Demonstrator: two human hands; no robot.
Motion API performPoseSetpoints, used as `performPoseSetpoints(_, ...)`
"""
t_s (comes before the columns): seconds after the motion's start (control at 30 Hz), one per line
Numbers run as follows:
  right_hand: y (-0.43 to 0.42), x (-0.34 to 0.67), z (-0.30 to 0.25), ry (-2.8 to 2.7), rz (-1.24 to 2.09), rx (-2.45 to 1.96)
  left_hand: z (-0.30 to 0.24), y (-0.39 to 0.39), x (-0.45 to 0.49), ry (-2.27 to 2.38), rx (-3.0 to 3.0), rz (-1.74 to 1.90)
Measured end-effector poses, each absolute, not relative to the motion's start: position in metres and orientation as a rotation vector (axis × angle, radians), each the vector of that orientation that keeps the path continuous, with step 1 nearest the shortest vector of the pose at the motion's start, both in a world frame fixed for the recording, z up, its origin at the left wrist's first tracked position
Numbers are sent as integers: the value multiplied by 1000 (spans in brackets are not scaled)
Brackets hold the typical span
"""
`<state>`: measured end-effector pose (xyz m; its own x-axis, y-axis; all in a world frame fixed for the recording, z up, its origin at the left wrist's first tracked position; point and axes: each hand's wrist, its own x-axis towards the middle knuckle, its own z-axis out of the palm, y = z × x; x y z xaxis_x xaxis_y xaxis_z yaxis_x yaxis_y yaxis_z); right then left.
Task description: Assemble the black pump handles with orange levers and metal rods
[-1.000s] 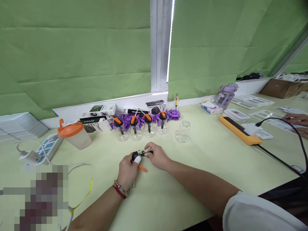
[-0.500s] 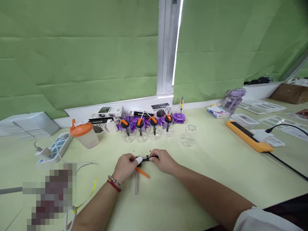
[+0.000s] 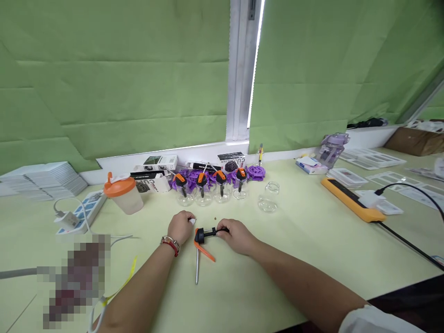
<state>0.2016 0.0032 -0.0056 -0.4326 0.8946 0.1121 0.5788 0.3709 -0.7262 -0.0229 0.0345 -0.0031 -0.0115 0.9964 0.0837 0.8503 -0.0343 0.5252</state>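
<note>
My right hand point(image 3: 235, 235) pinches the black end of an orange-and-black bottle top point(image 3: 200, 236). A thin metal tube point(image 3: 197, 270) and an orange lever point(image 3: 206, 252) stick out from it toward me. Up and to the left, apart from the top, my left hand point(image 3: 181, 228) has its thumb and forefinger closed at the table; what lies between them, if anything, is too small to make out. White material covers the thumb tip. A tiny brown piece point(image 3: 215, 218) lies on the table between the hands.
Several glass bottles point(image 3: 203, 196) with orange-and-black tops stand in a row behind, before purple parts point(image 3: 256, 173) and boxes. A bare glass bottle point(image 3: 268, 201) stands to their right. An orange-lidded cup point(image 3: 123, 194) and power strip point(image 3: 86, 212) are left; an orange power strip point(image 3: 354, 201) is right.
My left hand has let go of the bottle top and moved up and left, to where a tiny piece lay on the table. The right hand keeps its hold.
</note>
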Motion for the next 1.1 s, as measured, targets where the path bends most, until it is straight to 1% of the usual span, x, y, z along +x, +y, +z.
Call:
performPoseSetpoints(0.2, 3, 210, -2, -2117, 929, -1254, -1, 50, -9, 1764, 1977, 569)
performPoseSetpoints(0.6, 11, 220, 0, -2113, 1081, -1189, 3, 58, 8, 1628, 1917, 574)
performPoseSetpoints(0.8, 12, 220, 0, -2112, 1069, -1207, 18, 29, 10, 1529, 1913, 637)
performPoseSetpoints(0.9, 15, 221, 0, -2124, 1034, -1193, 22, 8, 15, 1368, 2110, 583)
performPoseSetpoints(1.1, 19, 223, 3, -2152, 1011, -1242, 20, -5, 20, 1462, 2202, 484)
